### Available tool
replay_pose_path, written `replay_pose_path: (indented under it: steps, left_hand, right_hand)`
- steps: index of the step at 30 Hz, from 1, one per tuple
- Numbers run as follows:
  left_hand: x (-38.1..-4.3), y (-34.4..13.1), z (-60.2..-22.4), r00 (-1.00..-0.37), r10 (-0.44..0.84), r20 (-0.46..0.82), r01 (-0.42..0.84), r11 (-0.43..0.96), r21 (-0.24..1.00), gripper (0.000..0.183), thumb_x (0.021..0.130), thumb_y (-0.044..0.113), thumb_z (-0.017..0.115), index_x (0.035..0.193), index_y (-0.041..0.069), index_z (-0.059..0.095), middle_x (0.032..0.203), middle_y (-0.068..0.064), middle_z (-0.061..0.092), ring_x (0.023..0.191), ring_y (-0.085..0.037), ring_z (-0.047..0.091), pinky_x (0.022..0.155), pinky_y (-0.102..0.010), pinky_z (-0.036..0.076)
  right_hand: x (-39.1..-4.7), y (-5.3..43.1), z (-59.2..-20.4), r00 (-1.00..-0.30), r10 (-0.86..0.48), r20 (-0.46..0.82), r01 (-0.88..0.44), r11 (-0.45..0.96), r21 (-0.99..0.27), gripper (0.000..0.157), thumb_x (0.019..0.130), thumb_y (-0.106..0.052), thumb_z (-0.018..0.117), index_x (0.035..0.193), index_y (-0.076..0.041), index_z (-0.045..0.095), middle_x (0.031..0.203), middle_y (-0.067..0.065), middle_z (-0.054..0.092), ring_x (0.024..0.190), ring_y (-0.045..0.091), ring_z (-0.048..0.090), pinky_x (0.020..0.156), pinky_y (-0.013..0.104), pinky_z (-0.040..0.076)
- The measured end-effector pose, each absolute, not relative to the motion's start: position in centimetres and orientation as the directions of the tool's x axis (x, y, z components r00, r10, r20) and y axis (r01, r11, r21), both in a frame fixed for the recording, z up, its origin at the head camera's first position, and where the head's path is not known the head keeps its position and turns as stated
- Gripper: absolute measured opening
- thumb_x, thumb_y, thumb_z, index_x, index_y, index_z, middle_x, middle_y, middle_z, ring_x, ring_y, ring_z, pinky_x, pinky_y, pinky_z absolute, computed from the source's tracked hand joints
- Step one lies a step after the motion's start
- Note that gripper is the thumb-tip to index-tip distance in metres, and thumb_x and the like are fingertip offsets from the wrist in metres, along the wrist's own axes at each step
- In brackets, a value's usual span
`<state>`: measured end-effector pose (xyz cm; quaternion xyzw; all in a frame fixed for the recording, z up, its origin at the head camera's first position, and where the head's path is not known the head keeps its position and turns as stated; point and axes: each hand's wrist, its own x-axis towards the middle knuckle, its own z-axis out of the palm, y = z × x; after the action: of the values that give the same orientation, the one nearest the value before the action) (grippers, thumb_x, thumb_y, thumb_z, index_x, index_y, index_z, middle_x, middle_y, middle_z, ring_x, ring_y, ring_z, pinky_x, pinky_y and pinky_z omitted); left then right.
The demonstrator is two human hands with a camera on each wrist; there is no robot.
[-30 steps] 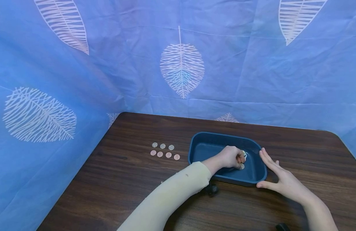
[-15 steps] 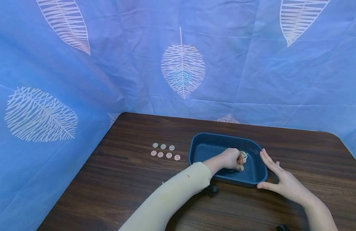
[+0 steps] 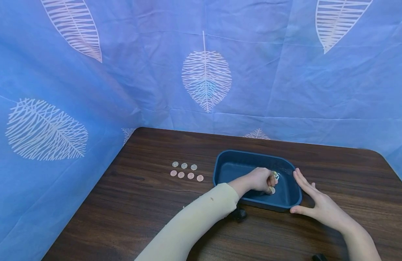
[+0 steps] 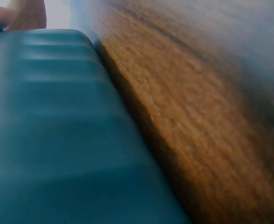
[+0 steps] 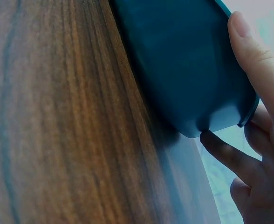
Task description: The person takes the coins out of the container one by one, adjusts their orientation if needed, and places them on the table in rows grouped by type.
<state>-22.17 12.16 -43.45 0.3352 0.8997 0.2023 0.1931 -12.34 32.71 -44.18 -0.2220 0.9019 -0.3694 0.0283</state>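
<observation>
A dark blue rectangular tray (image 3: 253,153) with raised walls stands on the wooden table. My left hand (image 3: 261,178) reaches into it from the front left, fingers curled down, pinching a coin (image 3: 272,190) at the fingertips. Several more coins (image 3: 275,175) lie just beyond those fingers, partly covered by them. At the tray's right end rests my right hand (image 3: 313,203), with fingers and thumb spread straight against the wall and corner. The right wrist view shows its thumb (image 5: 249,46) at the rim and a finger (image 5: 228,154) touching the wall's lower part.
Left of the tray, three silver coins (image 3: 184,165) form a row behind a row of several copper coins (image 3: 190,175). A blue leaf-print curtain (image 3: 253,90) hangs behind and left of the table (image 3: 129,203).
The coin at my left fingertips has shifted slightly toward the front of the tray. My right hand stays at the tray's end, and the coin rows are unchanged.
</observation>
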Motion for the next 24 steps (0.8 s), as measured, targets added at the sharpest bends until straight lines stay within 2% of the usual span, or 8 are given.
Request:
replay_pose_path:
  steps: [4, 11, 15, 21, 24]
  left_hand:
    - [-22.25, 12.01, -43.47, -0.682, 0.700, -0.212, 0.529, 0.672, 0.518, 0.013, 0.083, 0.014, 0.076, 0.094, 0.016, 0.069, 0.081, 0.011, 0.058, 0.073, 0.001, 0.053, 0.063, -0.010, 0.040]
    - [-22.12, 11.92, -43.55, -0.694, 0.689, -0.209, 0.503, 0.672, 0.543, 0.013, 0.081, 0.011, 0.076, 0.091, 0.015, 0.069, 0.079, 0.011, 0.058, 0.071, 0.000, 0.053, 0.061, -0.011, 0.041]
    - [-22.11, 11.85, -43.48, -0.696, 0.691, -0.196, 0.494, 0.658, 0.568, 0.012, 0.082, 0.009, 0.076, 0.089, 0.014, 0.068, 0.078, 0.010, 0.058, 0.070, 0.000, 0.053, 0.060, -0.011, 0.041]
    - [-22.26, 11.73, -43.44, -0.684, 0.708, -0.177, 0.508, 0.636, 0.581, 0.008, 0.085, 0.009, 0.073, 0.089, 0.013, 0.068, 0.078, 0.010, 0.058, 0.071, 0.001, 0.053, 0.062, -0.009, 0.041]
    - [-22.30, 11.56, -43.43, -0.681, 0.714, -0.163, 0.508, 0.620, 0.598, 0.006, 0.087, 0.010, 0.071, 0.091, 0.013, 0.068, 0.080, 0.010, 0.059, 0.072, 0.002, 0.054, 0.063, -0.008, 0.041]
  right_hand:
    - [-12.31, 32.65, -44.18, -0.901, -0.419, 0.113, -0.378, 0.631, -0.678, 0.103, 0.081, -0.021, 0.077, 0.155, -0.022, 0.007, 0.158, -0.005, -0.005, 0.135, 0.054, 0.009, 0.111, 0.044, -0.005]
    - [-12.30, 32.60, -44.12, -0.906, -0.410, 0.102, -0.364, 0.633, -0.683, 0.103, 0.080, -0.022, 0.078, 0.155, -0.023, 0.007, 0.158, -0.005, -0.005, 0.131, 0.061, 0.010, 0.106, 0.063, -0.001]
    - [-12.27, 32.63, -44.17, -0.906, -0.410, 0.105, -0.365, 0.632, -0.684, 0.103, 0.080, -0.021, 0.078, 0.155, -0.023, 0.007, 0.158, -0.005, -0.006, 0.131, 0.061, 0.011, 0.107, 0.060, -0.002]
    - [-12.31, 32.61, -44.05, -0.908, -0.409, 0.090, -0.352, 0.629, -0.693, 0.103, 0.081, -0.022, 0.077, 0.155, -0.024, 0.006, 0.159, -0.003, -0.006, 0.130, 0.063, 0.010, 0.101, 0.070, 0.002]
    - [-12.33, 32.54, -44.05, -0.910, -0.406, 0.081, -0.343, 0.630, -0.697, 0.102, 0.081, -0.022, 0.077, 0.155, -0.024, 0.005, 0.159, 0.001, -0.006, 0.131, 0.061, 0.008, 0.102, 0.069, 0.003]
